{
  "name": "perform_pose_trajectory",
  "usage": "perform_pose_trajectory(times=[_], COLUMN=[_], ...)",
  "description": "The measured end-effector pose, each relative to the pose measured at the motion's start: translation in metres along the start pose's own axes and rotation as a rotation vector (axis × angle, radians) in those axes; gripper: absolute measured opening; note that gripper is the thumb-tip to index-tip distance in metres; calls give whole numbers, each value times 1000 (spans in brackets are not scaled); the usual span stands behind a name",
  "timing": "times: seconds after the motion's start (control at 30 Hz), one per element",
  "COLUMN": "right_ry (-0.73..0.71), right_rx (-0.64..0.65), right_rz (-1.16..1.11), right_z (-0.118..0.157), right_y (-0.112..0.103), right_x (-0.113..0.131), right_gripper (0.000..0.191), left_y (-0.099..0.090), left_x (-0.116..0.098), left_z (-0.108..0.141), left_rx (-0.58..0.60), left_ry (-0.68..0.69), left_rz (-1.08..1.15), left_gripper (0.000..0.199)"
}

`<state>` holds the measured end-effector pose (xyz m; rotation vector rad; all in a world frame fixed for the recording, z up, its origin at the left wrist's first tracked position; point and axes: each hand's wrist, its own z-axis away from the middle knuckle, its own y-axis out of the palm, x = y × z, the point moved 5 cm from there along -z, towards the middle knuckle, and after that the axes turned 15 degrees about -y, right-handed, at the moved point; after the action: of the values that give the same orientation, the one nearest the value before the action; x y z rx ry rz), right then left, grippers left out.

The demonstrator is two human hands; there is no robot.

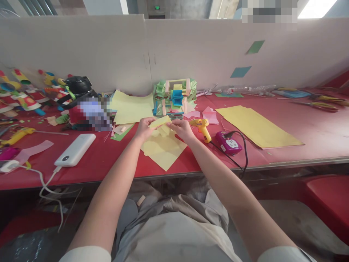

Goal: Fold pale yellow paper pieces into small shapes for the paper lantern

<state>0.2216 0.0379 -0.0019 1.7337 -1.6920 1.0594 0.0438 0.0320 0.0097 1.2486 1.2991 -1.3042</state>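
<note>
Between my two hands is a folded strip of yellow paper (161,122), held just above the table. My left hand (146,128) pinches its left end, and my right hand (182,129) pinches the right end. Sheets of pale yellow paper (165,153) lie right below, one corner pointing toward me. Behind my hands stands a paper and wood model (177,97) with green folded fans and a blue piece in its middle. A yellow glue gun (204,130) rests just right of my right hand.
The red table (109,160) also bears a purple socket box (229,143) with a black cable, yellow sheets (259,125) at right, a white power bank (75,150) with a cable at left, and a large pale sheet (132,106). Paper figures (27,98) stand far left.
</note>
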Motion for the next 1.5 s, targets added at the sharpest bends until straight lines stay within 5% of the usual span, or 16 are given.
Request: perform_pose_trajectory(times=[0.23, 0.4, 0.63, 0.8, 0.97, 1.07, 1.5], right_ry=[41, 99, 200, 141, 120, 114, 46], right_rx=[19, 41, -111, -124, -120, -92, -9], right_rz=[-27, -206, -382, -245, -243, -258, -200], right_z=[2, 2, 1, 2, 2, 1, 1], right_y=[1, 6, 1, -2, -1, 1, 7], right_x=[2, 4, -4, -9, -15, -16, -13], right_gripper=[44, 31, 34, 35, 46, 45, 31], left_y=[-3, -3, 5, 6, 4, 4, 6], left_x=[-3, -3, -16, -5, 7, 14, 16], left_z=[-2, -1, 10, 3, -2, -2, -2], left_rx=[-7, -33, 126, 152, 68, -11, -11], left_ry=[124, 59, 131, -35, -240, -314, -285], left_rz=[-17, -12, 0, 54, 320, 295, 208], left_gripper=[22, 23, 37, 28, 52, 60, 33])
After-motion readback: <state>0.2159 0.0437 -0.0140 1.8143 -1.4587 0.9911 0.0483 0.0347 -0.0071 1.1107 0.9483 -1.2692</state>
